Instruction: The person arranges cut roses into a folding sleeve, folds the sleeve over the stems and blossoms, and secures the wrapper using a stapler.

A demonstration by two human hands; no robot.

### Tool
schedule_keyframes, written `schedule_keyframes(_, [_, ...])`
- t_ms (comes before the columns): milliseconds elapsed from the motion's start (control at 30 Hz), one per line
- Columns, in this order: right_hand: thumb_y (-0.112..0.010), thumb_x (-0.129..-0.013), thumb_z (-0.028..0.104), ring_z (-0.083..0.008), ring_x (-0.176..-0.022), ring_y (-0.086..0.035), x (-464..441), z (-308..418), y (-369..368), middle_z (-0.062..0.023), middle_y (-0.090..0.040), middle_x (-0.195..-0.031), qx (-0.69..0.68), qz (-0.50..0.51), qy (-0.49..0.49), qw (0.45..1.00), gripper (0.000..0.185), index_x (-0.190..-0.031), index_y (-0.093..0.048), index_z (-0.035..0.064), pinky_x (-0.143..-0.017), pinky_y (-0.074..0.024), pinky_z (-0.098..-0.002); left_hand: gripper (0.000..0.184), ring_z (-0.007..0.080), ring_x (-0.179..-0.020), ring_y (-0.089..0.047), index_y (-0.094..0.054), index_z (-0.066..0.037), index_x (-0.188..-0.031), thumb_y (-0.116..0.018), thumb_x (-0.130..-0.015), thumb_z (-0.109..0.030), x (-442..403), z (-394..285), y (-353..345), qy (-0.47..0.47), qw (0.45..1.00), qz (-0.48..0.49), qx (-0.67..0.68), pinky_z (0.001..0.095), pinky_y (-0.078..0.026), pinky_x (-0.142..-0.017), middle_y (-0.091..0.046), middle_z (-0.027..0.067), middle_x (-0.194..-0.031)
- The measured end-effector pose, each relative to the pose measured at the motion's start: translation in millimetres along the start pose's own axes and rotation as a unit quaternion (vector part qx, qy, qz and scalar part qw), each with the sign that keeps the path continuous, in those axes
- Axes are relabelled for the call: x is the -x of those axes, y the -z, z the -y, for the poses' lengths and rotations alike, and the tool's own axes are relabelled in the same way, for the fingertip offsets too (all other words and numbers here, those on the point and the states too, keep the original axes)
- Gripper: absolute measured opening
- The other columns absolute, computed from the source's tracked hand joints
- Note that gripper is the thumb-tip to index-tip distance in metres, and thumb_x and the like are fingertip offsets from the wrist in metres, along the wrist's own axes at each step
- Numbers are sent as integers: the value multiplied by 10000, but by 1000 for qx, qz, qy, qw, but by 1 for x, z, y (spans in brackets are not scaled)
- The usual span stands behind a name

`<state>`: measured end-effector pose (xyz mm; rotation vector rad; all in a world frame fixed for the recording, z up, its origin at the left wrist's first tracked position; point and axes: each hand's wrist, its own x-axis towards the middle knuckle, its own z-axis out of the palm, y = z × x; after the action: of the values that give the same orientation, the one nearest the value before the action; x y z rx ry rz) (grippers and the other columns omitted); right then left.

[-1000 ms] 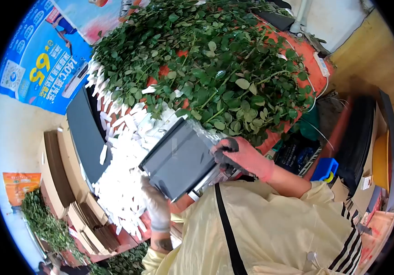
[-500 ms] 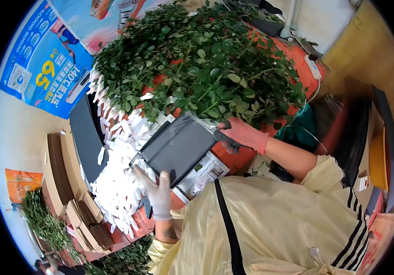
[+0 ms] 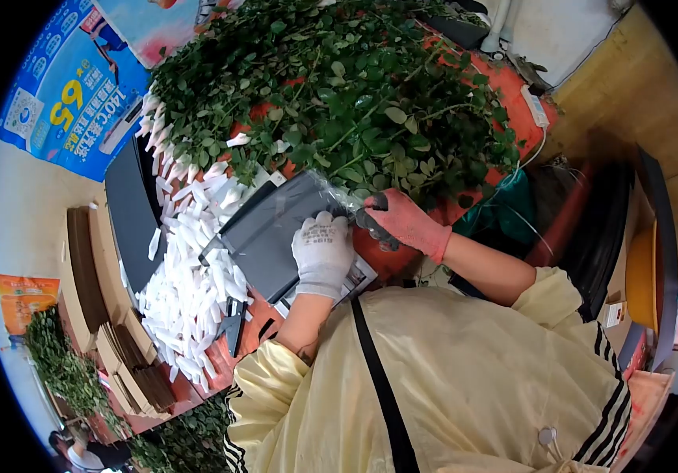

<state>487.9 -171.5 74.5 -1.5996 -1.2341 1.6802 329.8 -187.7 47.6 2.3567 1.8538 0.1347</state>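
A dark grey stack of sheets with clear plastic film (image 3: 264,236) lies slanted on the red table. My left hand (image 3: 323,251), in a white glove, rests on its surface with the fingers laid against it. At the upper right corner my right hand (image 3: 406,225), in a red glove with dark fingertips, pinches the crinkled edge of the clear film. Under the stack's lower edge a printed white box (image 3: 361,276) shows in part. A heap of white tapered sleeves (image 3: 189,299) lies to the left, beside a dark pointed tool (image 3: 232,327).
Leafy green stems (image 3: 339,102) are piled across the far side of the red table (image 3: 504,102). Folded cardboard (image 3: 130,363) and a black panel (image 3: 130,221) stand left. A white power strip (image 3: 536,106) with a cable lies right. Another person (image 3: 87,453) is at lower left.
My left hand has moved up and right from beside the stack onto its surface. My right hand keeps its pinch on the film and has shifted slightly left. The camera view has shifted a little.
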Motion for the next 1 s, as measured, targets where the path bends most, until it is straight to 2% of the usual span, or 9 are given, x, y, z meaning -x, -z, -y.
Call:
schedule_keyframes(133, [-576, -830, 197, -191, -635, -589, 3, -23, -4, -81, -602, -782, 10, 2, 8, 1000, 190, -867, -592, 11, -525, -499, -313, 187, 285, -899, -589, -667, -139, -891, -554, -829, -275, 0, 1, 1, 29, 999, 1, 24, 405, -469, -778, -613, 81, -920])
schedule_keyframes(233, [-575, -838, 210, -285, -709, -604, 5, -43, -1, -142, -609, -887, 80, 13, 21, 997, 230, -964, -585, 17, -665, -502, -351, 185, 299, -867, -594, -649, -124, -877, -551, -835, -275, -2, 1, 0, 29, 999, -3, 14, 422, -473, -760, -612, 103, -895])
schedule_keyframes(333, [-578, -842, 226, -336, -830, -589, 0, -83, -3, -180, -601, -919, 82, -13, 94, 992, 248, -978, -589, 20, -779, -466, -362, 183, 304, -856, -597, -640, -121, -873, -552, -834, -276, -2, 3, -3, 35, 999, -9, 19, 425, -477, -747, -611, 105, -889])
schedule_keyframes(367, [-547, -862, 181, -218, -688, -550, 0, -88, -4, -109, -582, -813, 87, -16, 149, 985, 193, -934, -584, 6, -616, -446, -311, 183, 304, -856, -597, -640, -121, -873, -552, -834, -276, -2, 3, -4, 37, 999, -7, 19, 425, -477, -747, -611, 105, -889])
schedule_keyframes(433, [-515, -883, 136, -100, -546, -510, 4, -93, -2, -39, -564, -708, 91, -16, 202, 975, 157, -889, -580, -7, -452, -426, -260, 176, 306, -848, -599, -636, -120, -870, -551, -834, -269, -2, 1, -2, 39, 999, -12, 20, 427, -480, -738, -611, 109, -884])
schedule_keyframes(733, [-550, -868, 160, -128, -678, -560, 36, -90, -4, -68, -592, -783, 98, -67, 145, 982, 201, -960, -569, -18, -598, -460, -262, 196, 316, -876, -598, -640, -121, -909, -532, -843, -271, -5, 0, 2, 69, 997, 25, 27, 436, -478, -757, -616, 118, -910])
schedule_keyframes(833, [-562, -866, 168, -128, -698, -573, 41, -93, -6, -66, -592, -796, 130, -106, 200, 965, 213, -980, -564, -12, -603, -463, -263, 193, 285, -894, -613, -638, -116, -905, -532, -856, -270, -5, 0, 2, 65, 998, 22, 11, 412, -486, -777, -635, 99, -935])
schedule_keyframes(900, [-576, -836, 195, -287, -755, -586, 49, -77, -3, -142, -618, -822, 71, -58, 90, 992, 221, -877, -603, -20, -715, -455, -350, 194, 284, -895, -612, -637, -116, -908, -531, -857, -271, -6, 0, 1, 66, 997, 27, 10, 412, -485, -778, -633, 99, -936])
schedule_keyframes(1000, [-567, -836, 190, -272, -722, -574, 33, -106, -4, -139, -611, -791, 46, -38, 87, 994, 215, -856, -605, -20, -688, -447, -335, 199, 283, -899, -609, -636, -113, -912, -530, -858, -273, -7, 0, 2, 71, 997, 35, 13, 412, -483, -783, -630, 103, -936])
